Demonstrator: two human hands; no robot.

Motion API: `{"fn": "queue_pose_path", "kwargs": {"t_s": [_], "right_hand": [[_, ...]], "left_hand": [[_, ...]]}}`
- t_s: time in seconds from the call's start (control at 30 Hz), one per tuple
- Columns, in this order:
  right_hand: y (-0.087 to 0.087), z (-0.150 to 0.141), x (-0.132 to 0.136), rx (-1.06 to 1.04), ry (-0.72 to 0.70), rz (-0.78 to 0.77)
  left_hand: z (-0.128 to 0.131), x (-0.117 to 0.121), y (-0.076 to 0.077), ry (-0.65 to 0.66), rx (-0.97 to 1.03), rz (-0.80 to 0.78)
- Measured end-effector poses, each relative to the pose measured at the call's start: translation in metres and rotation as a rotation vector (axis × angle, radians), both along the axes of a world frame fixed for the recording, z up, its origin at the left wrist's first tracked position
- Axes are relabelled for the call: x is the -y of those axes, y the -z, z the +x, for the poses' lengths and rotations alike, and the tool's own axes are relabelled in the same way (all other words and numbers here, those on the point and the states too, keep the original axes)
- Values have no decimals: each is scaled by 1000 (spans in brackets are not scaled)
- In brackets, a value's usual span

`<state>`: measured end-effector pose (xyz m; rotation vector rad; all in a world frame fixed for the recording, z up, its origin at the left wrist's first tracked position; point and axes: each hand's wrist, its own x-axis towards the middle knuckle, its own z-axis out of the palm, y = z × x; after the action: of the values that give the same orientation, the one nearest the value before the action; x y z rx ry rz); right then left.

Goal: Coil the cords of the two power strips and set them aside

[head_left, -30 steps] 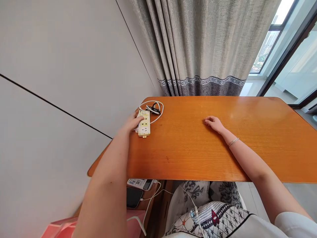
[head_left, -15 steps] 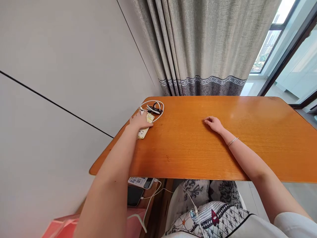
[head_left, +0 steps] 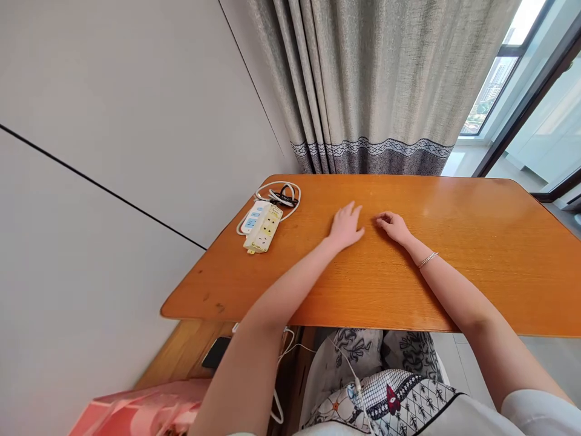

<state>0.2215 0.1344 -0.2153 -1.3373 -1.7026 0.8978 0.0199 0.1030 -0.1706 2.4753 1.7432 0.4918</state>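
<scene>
My left hand (head_left: pixel 345 227) is over the middle of the wooden table (head_left: pixel 318 278), its fingers spread and nothing in it. Just to its right, my right hand (head_left: pixel 393 228) rests on the tabletop with fingers curled in; nothing shows in them. Two power strips lie side by side near the table's left edge, apart from both hands. One is a white power strip with blue sockets (head_left: pixel 253 218); the other is a cream and yellow power strip (head_left: pixel 264 230). Behind them are a coiled white cable (head_left: pixel 297 204) and a bundled black cable (head_left: pixel 287 197).
A pale wall (head_left: pixel 113 121) borders the table on the left, and a grey curtain (head_left: pixel 385 79) hangs behind it. Below the front edge are a dark phone (head_left: pixel 216 352), a pink bag (head_left: pixel 136 406) and white charging cables (head_left: pixel 278 406). A window (head_left: pixel 494 79) is at the right.
My left hand has let go of the cream and yellow power strip and moved right to the table's middle, fingers spread. My right hand has stayed put.
</scene>
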Motion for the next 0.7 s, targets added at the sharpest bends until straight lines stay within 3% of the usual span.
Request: {"fn": "queue_pose_path", "kwargs": {"t_s": [0.1,0.17,0.7], "right_hand": [[-2,0,0,-13,53,39],[-4,0,1,-9,93,66],[-16,-7,15,272,46,100]], "left_hand": [[34,7,16,82,17,-23],[43,11,23,122,25,-17],[29,10,27,208,61,-50]]}}
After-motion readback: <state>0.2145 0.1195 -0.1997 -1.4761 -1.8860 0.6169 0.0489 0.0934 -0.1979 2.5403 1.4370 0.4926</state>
